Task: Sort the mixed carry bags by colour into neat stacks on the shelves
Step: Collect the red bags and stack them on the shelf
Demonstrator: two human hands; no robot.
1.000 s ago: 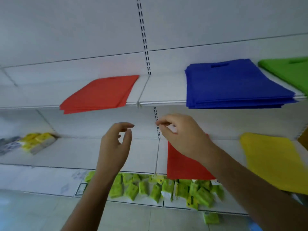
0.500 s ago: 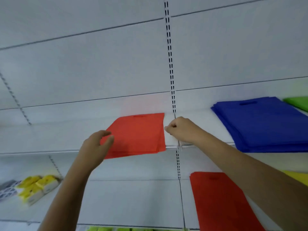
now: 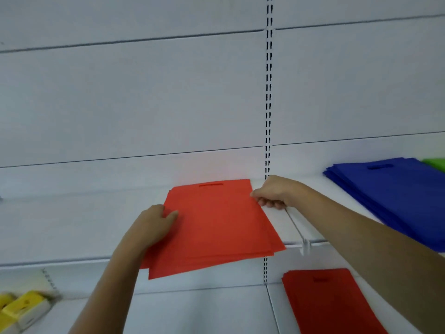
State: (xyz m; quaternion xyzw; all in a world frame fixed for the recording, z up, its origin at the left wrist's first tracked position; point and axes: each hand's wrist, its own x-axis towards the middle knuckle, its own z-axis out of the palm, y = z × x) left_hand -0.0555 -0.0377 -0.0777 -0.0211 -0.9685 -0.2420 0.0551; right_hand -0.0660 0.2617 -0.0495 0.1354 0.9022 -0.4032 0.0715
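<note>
Red bag stack (image 3: 216,227) between left fingers (image 3: 172,215) and right fingers (image 3: 263,202).

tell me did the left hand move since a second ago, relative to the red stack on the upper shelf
Yes. The left hand has gone up from below the shelf edge to the left edge of the red stack, where it now touches it.

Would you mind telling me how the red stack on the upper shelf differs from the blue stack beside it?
The red stack is gripped at its sides by the left hand and right hand; the blue stack lies untouched. The red stack's edges are fanned and overhang the shelf front; the blue stack looks thicker and more squarely aligned. Both are flat carry bags with a handle slot at the far end.
</note>
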